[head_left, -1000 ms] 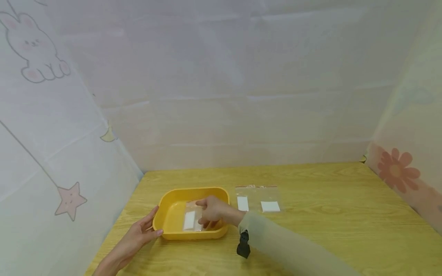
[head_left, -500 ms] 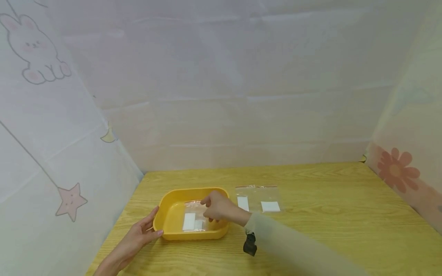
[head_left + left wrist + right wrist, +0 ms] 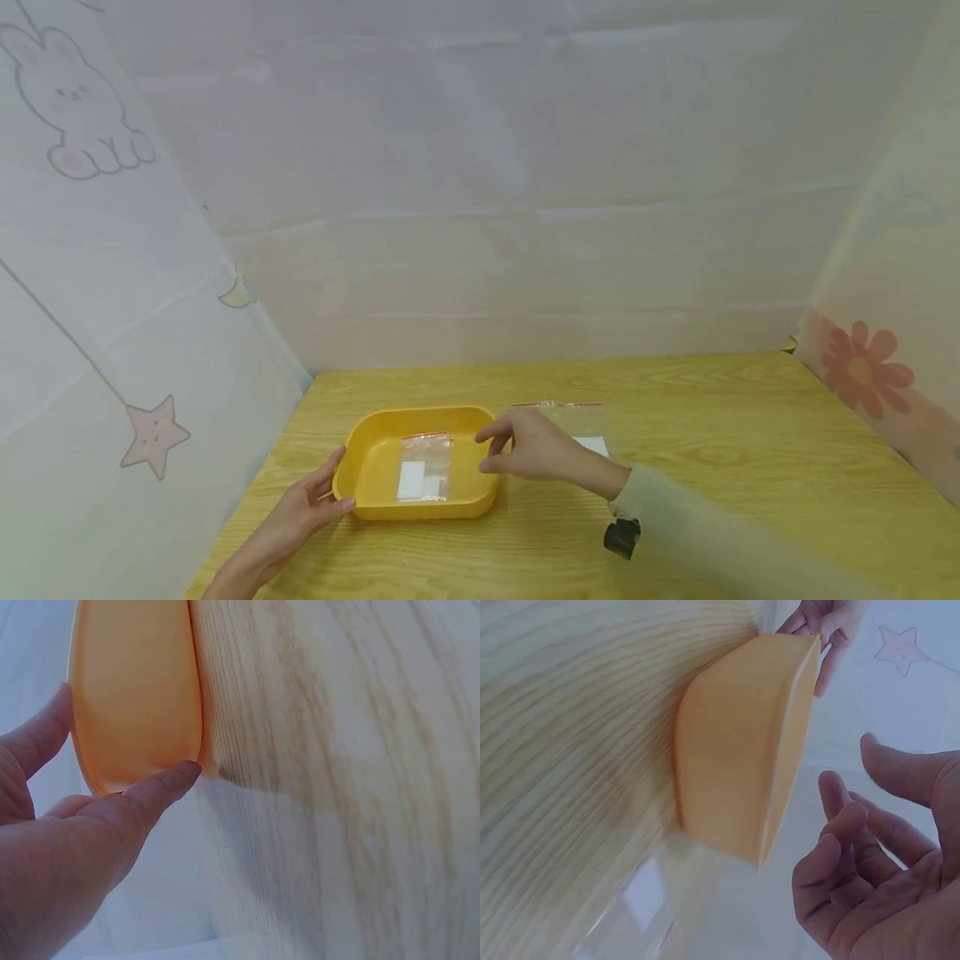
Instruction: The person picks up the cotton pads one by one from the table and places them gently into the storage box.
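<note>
A yellow plastic basin stands on the table; my left hand grips its left end, thumb and fingers spread across the end wall in the left wrist view. Inside lies a clear zip bag with a red seal line and white pieces in its lower part. My right hand hovers over the basin's right rim, fingers loosely bent and nothing between them. Behind it on the table is more clear zip bag with a white piece showing, partly hidden; I cannot tell if it is one bag or two.
The wood-grain table extends to the right of the basin. Pale printed sheets hang at the back and both sides, close to the table's edges. A black device sits at the right wrist.
My right hand has left the bag in the basin, rising and shifting right to the rim. The bag stays flat inside. My left hand keeps its place.
</note>
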Demonstrator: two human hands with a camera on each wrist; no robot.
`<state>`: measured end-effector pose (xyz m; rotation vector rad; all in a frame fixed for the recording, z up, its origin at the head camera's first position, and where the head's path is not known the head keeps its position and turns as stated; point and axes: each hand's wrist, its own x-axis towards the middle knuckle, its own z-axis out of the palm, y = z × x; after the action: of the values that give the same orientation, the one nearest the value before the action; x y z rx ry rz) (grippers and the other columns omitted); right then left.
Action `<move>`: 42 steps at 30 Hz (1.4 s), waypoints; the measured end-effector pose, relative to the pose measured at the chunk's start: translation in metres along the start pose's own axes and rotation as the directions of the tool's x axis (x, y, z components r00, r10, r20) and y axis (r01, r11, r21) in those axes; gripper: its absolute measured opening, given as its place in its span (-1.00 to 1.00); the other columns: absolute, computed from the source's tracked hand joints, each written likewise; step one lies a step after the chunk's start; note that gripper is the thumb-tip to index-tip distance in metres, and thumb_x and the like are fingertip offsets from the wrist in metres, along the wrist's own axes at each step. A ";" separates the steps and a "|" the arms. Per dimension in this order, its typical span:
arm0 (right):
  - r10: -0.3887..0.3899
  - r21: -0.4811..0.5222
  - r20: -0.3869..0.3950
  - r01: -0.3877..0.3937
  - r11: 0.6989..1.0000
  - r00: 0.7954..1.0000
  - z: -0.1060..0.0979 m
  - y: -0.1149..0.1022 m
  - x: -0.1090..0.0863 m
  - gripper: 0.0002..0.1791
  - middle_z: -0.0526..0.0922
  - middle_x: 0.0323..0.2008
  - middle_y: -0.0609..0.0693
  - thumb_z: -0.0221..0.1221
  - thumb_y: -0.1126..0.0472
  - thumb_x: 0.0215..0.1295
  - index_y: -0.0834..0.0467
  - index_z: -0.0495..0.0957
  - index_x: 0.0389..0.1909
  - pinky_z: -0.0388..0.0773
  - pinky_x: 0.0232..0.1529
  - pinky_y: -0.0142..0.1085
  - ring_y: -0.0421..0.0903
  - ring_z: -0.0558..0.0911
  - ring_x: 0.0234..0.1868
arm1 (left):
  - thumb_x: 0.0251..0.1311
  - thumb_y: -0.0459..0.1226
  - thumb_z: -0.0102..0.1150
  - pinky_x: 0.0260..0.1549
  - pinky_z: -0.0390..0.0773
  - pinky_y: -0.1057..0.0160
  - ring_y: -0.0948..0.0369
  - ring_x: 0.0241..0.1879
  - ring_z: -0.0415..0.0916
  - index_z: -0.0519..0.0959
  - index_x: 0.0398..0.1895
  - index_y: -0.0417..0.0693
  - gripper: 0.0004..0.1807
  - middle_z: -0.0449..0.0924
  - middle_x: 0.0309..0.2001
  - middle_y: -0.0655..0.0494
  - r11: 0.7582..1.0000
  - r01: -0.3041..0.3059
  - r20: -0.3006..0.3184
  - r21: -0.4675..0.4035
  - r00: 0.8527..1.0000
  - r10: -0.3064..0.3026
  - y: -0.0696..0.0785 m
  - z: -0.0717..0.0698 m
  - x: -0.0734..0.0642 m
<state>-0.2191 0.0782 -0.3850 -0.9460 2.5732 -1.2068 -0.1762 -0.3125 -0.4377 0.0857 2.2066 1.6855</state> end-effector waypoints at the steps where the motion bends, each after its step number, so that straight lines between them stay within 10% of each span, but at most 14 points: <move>1: -0.012 -0.003 -0.007 0.012 1.000 1.000 -0.003 0.006 -0.004 -0.61 0.75 -0.30 -0.16 0.49 0.14 0.32 0.18 0.76 0.11 0.39 -0.55 -0.37 -0.22 0.40 -0.64 | 0.49 -0.25 0.29 0.32 0.48 -0.03 -0.33 0.57 -0.10 -0.22 0.74 -0.14 0.02 -0.21 0.65 -0.34 1.000 0.002 0.000 0.000 1.000 -0.002 0.000 0.000 0.000; 13: -0.061 -0.046 -0.044 0.059 0.997 0.997 -0.045 0.083 -0.044 -0.45 0.70 0.11 0.08 0.51 0.07 0.29 0.17 0.69 0.25 0.39 -0.45 -0.33 -0.19 0.44 -0.41 | 0.48 -0.26 0.30 0.34 0.46 -0.04 -0.33 0.57 -0.10 -0.21 0.74 -0.14 0.03 -0.23 0.65 -0.33 1.000 0.012 -0.008 -0.003 1.000 -0.012 -0.001 0.000 0.001; 22: 0.110 -0.095 -0.100 -0.119 0.988 0.989 -0.062 0.143 -0.062 -0.15 0.51 0.27 0.27 0.58 0.03 0.18 0.25 0.50 0.45 0.49 -0.29 -0.21 0.05 0.50 -0.09 | 0.49 -0.26 0.29 0.33 0.47 -0.04 -0.34 0.57 -0.12 -0.22 0.74 -0.14 0.02 -0.23 0.65 -0.33 1.000 0.010 0.001 -0.009 1.000 -0.010 -0.002 -0.001 0.001; 34: 0.065 -0.342 -0.165 -0.119 0.932 0.984 -0.070 0.171 -0.072 -0.19 0.48 0.08 0.15 0.60 -0.23 0.02 0.10 0.71 0.26 0.29 -0.20 -0.08 0.07 0.41 -0.03 | 0.49 -0.27 0.28 0.34 0.47 -0.03 -0.32 0.58 -0.12 -0.21 0.74 -0.10 0.02 -0.22 0.66 -0.33 1.000 -0.004 0.004 -0.015 1.000 0.004 0.000 -0.002 0.002; 42: 0.081 -0.327 -0.160 -0.131 0.936 0.984 -0.069 0.175 -0.075 -0.27 0.44 0.04 0.13 0.57 -0.22 0.07 0.08 0.75 0.21 0.24 -0.23 -0.06 0.08 0.36 -0.07 | 0.49 -0.27 0.29 0.33 0.47 -0.02 -0.33 0.58 -0.11 -0.21 0.74 -0.11 0.02 -0.22 0.66 -0.31 1.000 0.006 -0.003 -0.011 1.000 -0.006 0.000 -0.001 0.001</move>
<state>-0.2696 0.2512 -0.4768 -0.7847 2.9683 -0.8512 -0.1770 -0.3134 -0.4380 0.0736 2.1976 1.6962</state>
